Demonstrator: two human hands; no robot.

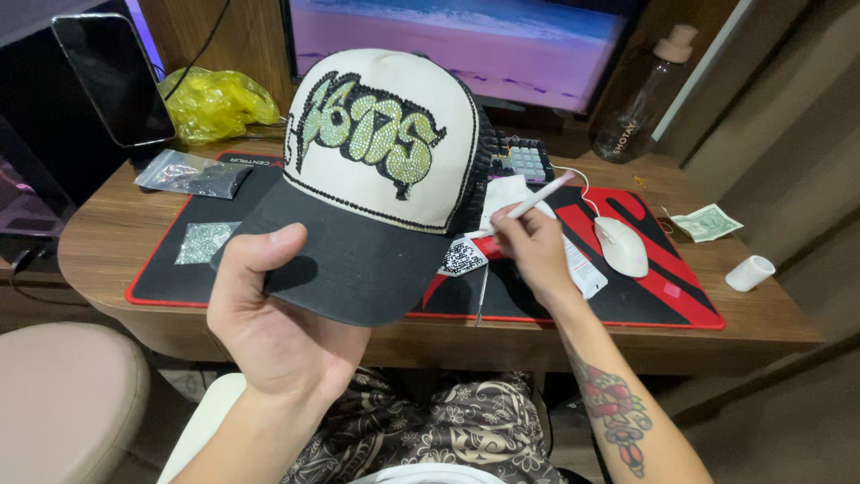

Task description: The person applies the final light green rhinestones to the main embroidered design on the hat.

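The left hand (269, 314) holds a cap (376, 179) up above the desk (770, 318), thumb pressed on top of the black brim and the other fingers hidden beneath it. The cap's long axis runs from the brim, pointing down toward the person, up to the cream front panel facing the camera. The right hand (533, 246) pinches a white pen-like tool (537, 199) between thumb and fingertips, its tip slanting up to the right, just beside the cap's black mesh side. A white square tag (463, 257) with a black code pattern hangs below the cap. 2 clear packets lie left on the red-edged mat (681, 296); a crumpled yellow bag (215, 103) sits behind them.
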